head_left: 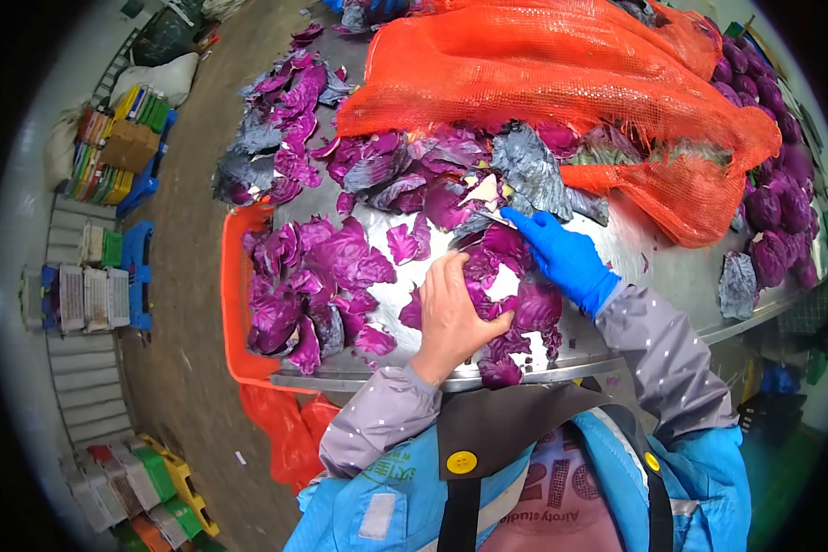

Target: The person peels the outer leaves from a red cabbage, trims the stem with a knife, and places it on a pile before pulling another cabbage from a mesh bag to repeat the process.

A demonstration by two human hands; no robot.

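Purple cabbage sits on the metal table close in front of me, near its edge, with loose leaves around it. My left hand is bare and holds the cabbage from the near left side, fingers reaching up over it and thumb out to the right. My right hand, in a blue glove, closes on a slim knife just beyond the cabbage; its handle is hidden in my grip. Left of my hands, more leaves pile beside an orange crate. An orange mesh bag lies across the far side, and whole cabbages heap at the right.
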